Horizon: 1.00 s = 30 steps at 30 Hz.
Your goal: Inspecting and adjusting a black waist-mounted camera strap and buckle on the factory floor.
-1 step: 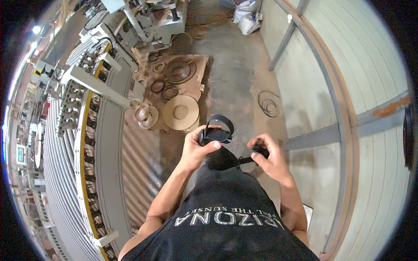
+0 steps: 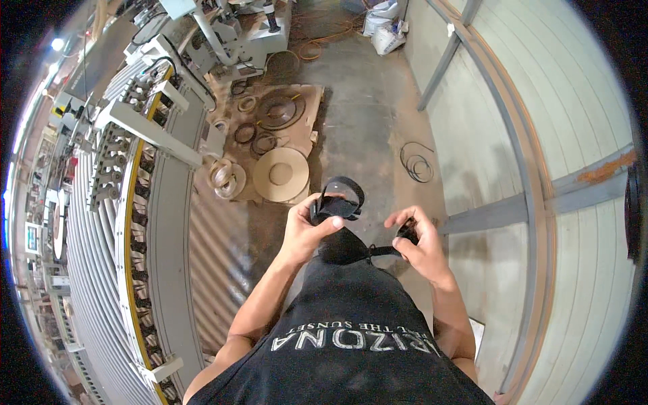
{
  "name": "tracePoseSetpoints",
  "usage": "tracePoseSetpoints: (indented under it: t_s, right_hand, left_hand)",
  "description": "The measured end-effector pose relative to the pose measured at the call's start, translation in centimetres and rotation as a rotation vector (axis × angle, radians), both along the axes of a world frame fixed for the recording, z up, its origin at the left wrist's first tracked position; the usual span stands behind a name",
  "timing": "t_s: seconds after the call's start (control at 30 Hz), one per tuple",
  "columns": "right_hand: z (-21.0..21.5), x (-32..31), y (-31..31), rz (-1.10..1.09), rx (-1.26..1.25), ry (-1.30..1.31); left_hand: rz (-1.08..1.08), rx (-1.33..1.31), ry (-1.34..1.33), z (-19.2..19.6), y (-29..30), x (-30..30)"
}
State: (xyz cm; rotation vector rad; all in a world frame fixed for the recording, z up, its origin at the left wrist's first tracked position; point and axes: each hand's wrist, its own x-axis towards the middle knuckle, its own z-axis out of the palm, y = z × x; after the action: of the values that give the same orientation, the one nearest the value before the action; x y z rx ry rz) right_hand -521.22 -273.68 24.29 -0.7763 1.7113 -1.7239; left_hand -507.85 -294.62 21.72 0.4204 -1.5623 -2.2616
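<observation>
My left hand (image 2: pixel 305 226) is closed round a black looped band (image 2: pixel 347 188), held out in front of my dark shirt. A flat black part shows within the loop under my thumb; its exact kind I cannot make out. To the right, my right hand (image 2: pixel 420 243) is curled with thumb and fingers round a small black piece (image 2: pixel 408 231). A black strap (image 2: pixel 383 250) runs from the shirt's far edge toward that hand. Whether the strap joins the small piece is hidden by the fingers. The two hands are apart.
A large grey ribbed machine (image 2: pixel 101 263) with a yellow-edged rail runs along my left. Ahead on the floor lies a brown board (image 2: pixel 307 111) bearing several rings and a round beige disc (image 2: pixel 280 174). Coiled black cable (image 2: pixel 417 162) lies near the pale panel wall (image 2: pixel 486 121) at right.
My right hand and the small black piece have shifted slightly to the right, away from my left hand. The left hand holds the looped band almost unmoved.
</observation>
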Motion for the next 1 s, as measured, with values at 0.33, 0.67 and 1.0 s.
tracePoseSetpoints:
  t_s: [0.33, 0.67, 1.0]
  right_hand:
    - [0.5, 0.0, -5.9, 0.093, -0.011, -0.02]
    - [3.1, -2.0, -8.1, 0.078, -0.024, -0.197]
    - [2.0, -3.9, -10.3, 0.174, 0.07, 0.086]
  left_hand:
    - [-0.137, 0.076, -0.12, 1.8, -0.8, -0.2]
    - [-0.083, -0.06, 0.016, 1.8, -5.0, 0.7]
    - [-0.169, -0.2, -0.088, 2.7, -8.6, -1.0]
